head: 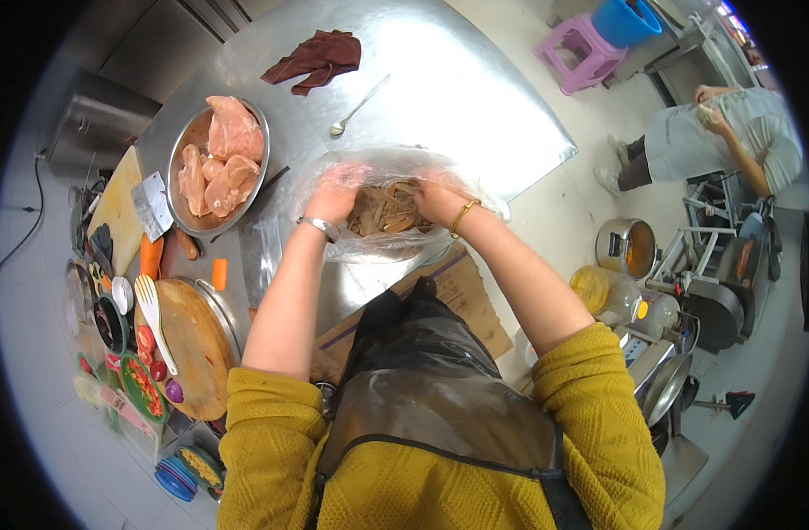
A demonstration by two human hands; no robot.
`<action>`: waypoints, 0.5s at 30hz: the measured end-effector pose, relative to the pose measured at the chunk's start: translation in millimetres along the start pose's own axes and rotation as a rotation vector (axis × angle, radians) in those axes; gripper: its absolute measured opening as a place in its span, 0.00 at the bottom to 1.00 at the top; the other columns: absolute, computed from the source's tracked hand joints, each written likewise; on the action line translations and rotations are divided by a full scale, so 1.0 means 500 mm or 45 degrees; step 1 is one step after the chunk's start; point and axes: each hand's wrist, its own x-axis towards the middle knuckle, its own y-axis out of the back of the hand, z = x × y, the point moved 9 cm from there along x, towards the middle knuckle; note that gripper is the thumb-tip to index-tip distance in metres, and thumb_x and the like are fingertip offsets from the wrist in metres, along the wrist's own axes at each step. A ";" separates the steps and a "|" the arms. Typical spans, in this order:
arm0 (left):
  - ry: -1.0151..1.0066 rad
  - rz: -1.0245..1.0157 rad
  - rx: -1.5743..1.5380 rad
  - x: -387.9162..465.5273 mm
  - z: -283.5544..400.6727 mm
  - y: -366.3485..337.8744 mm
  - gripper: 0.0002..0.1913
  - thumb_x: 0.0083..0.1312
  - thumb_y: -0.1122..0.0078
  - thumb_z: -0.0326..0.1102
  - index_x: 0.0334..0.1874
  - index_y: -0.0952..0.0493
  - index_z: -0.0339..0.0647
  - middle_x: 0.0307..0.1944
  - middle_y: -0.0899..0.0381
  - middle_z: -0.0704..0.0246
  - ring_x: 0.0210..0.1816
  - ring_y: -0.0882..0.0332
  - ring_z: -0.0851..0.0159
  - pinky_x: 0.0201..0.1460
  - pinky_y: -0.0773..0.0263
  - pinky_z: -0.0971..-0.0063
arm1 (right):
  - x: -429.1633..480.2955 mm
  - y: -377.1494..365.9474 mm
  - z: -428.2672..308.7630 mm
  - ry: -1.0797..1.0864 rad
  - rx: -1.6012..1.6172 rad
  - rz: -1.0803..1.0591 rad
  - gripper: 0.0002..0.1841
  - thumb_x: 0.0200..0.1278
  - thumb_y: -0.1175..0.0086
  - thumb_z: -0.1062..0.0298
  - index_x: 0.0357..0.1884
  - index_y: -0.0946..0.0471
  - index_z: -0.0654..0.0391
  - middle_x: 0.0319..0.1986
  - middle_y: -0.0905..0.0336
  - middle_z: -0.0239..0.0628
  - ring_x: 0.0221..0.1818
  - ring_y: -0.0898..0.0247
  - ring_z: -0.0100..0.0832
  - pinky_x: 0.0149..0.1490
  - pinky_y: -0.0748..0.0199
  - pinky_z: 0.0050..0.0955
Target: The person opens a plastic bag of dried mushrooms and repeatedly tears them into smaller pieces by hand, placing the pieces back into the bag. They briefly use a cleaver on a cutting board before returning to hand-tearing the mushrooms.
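In front of me on the steel table, a clear plastic bag (378, 250) lies with its mouth spread wide. Brown, bark-like dried strips (386, 211) fill it. My left hand (335, 193) grips the bag's left side, its fingers partly veiled by the film. Opposite it, my right hand (441, 197) has hold of the right side, its fingertips close to the strips and partly hidden. Left of the bag, a steel bowl (266, 142) holds several pieces of raw, skinless poultry meat (235, 132). Between bowl and bag lies a dark, thin rod-like thing (276, 177).
The steel table (291, 132) carries a maroon cloth (321, 58) and a metal spoon (359, 107). At left are a cleaver (152, 207), a round wooden board (202, 358) and a white plastic fork (154, 318). A person (716, 132) stands at right near a pink stool (580, 56).
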 end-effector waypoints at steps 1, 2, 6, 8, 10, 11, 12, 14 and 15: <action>0.080 0.017 0.017 -0.004 -0.010 -0.008 0.15 0.62 0.45 0.42 0.46 0.22 0.41 0.49 0.25 0.55 0.53 0.31 0.51 0.58 0.36 0.63 | -0.002 -0.001 -0.009 0.027 -0.029 0.028 0.14 0.61 0.56 0.64 0.48 0.26 0.55 0.43 0.25 0.51 0.44 0.27 0.47 0.50 0.29 0.41; 0.137 0.008 0.035 -0.006 -0.018 -0.015 0.14 0.62 0.45 0.40 0.45 0.22 0.42 0.49 0.25 0.55 0.53 0.31 0.51 0.59 0.36 0.62 | -0.005 -0.002 -0.019 0.071 -0.050 0.066 0.14 0.61 0.56 0.64 0.47 0.26 0.55 0.43 0.25 0.51 0.44 0.27 0.47 0.50 0.29 0.41; 0.160 -0.096 0.342 -0.003 -0.013 -0.041 0.14 0.59 0.44 0.37 0.46 0.23 0.43 0.51 0.26 0.57 0.55 0.32 0.51 0.60 0.37 0.61 | -0.012 -0.016 -0.047 0.183 -0.134 0.155 0.13 0.59 0.51 0.63 0.45 0.25 0.54 0.41 0.24 0.46 0.44 0.26 0.46 0.48 0.27 0.40; 0.054 -0.210 0.440 -0.005 0.005 -0.072 0.17 0.56 0.43 0.36 0.49 0.24 0.43 0.50 0.25 0.58 0.56 0.32 0.50 0.62 0.39 0.62 | -0.001 -0.042 -0.051 0.132 -0.142 0.080 0.11 0.57 0.48 0.63 0.41 0.24 0.55 0.40 0.24 0.44 0.43 0.26 0.45 0.45 0.26 0.37; 0.109 -0.272 0.378 -0.011 0.006 -0.099 0.16 0.56 0.42 0.36 0.46 0.23 0.41 0.46 0.23 0.56 0.53 0.30 0.49 0.59 0.37 0.59 | 0.004 -0.048 -0.063 0.115 -0.275 0.201 0.11 0.56 0.47 0.64 0.40 0.23 0.55 0.40 0.24 0.45 0.42 0.25 0.44 0.44 0.26 0.37; 0.149 -0.304 0.352 -0.014 0.003 -0.109 0.15 0.55 0.41 0.36 0.45 0.23 0.40 0.45 0.23 0.55 0.52 0.30 0.48 0.58 0.36 0.58 | 0.006 -0.053 -0.068 0.113 -0.346 0.248 0.10 0.55 0.47 0.65 0.39 0.23 0.55 0.39 0.24 0.46 0.41 0.25 0.44 0.44 0.26 0.37; 0.202 -0.339 0.243 -0.015 -0.003 -0.115 0.15 0.55 0.40 0.36 0.44 0.23 0.40 0.44 0.22 0.53 0.52 0.29 0.48 0.54 0.34 0.57 | 0.011 -0.061 -0.063 0.095 -0.301 0.232 0.11 0.55 0.49 0.67 0.40 0.24 0.57 0.38 0.24 0.46 0.42 0.25 0.45 0.45 0.26 0.38; 0.204 -0.366 0.285 -0.016 -0.004 -0.116 0.14 0.55 0.41 0.36 0.43 0.23 0.41 0.43 0.23 0.54 0.50 0.28 0.49 0.52 0.33 0.59 | 0.017 -0.070 -0.055 0.134 -0.171 0.205 0.11 0.56 0.51 0.69 0.40 0.23 0.60 0.40 0.24 0.49 0.43 0.25 0.46 0.47 0.26 0.40; 0.202 -0.383 0.300 -0.016 -0.004 -0.113 0.13 0.55 0.41 0.35 0.42 0.23 0.41 0.42 0.23 0.55 0.49 0.28 0.49 0.51 0.32 0.60 | 0.019 -0.073 -0.047 0.136 -0.137 0.170 0.11 0.57 0.52 0.69 0.40 0.23 0.61 0.41 0.23 0.50 0.44 0.25 0.47 0.48 0.26 0.42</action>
